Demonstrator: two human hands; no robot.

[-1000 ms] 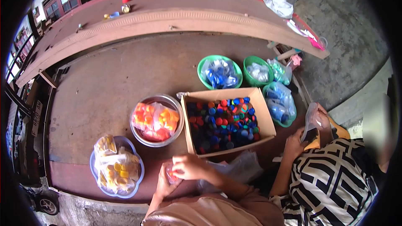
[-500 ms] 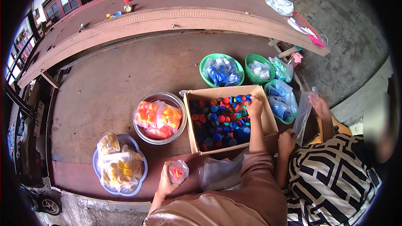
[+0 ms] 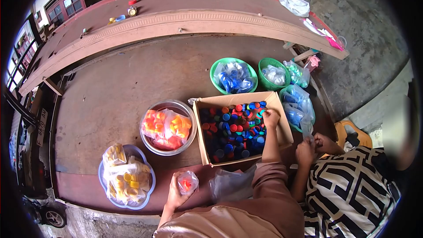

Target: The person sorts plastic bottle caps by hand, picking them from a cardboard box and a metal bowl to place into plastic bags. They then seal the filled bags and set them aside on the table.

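My left hand [image 3: 177,192] is wrapped round a small clear plastic bag [image 3: 188,183] with red bottle caps inside. Over the right side of a cardboard box [image 3: 202,147], my right hand [image 3: 271,118] has its fingers pinched together among the caps. What lies between those fingertips, if anything, is hidden. Loose bottle caps [image 3: 233,128] in blue, red, green and other colours fill the box. Flat clear plastic bags [image 3: 229,184] lie on the table between my arms.
A metal bowl [image 3: 193,133] holds bagged orange and red caps; a lavender basin [image 3: 152,185] holds bagged yellow ones. Green baskets [image 3: 213,79] with bagged caps stand beyond the box. At right, a co-worker's hands [image 3: 310,147] grip a clear bag. A wooden rail [image 3: 185,22] crosses behind.
My right hand has shifted slightly down inside the box. My left hand stays with its bag. The co-worker's hands have come together, the raised one lowered toward the other.
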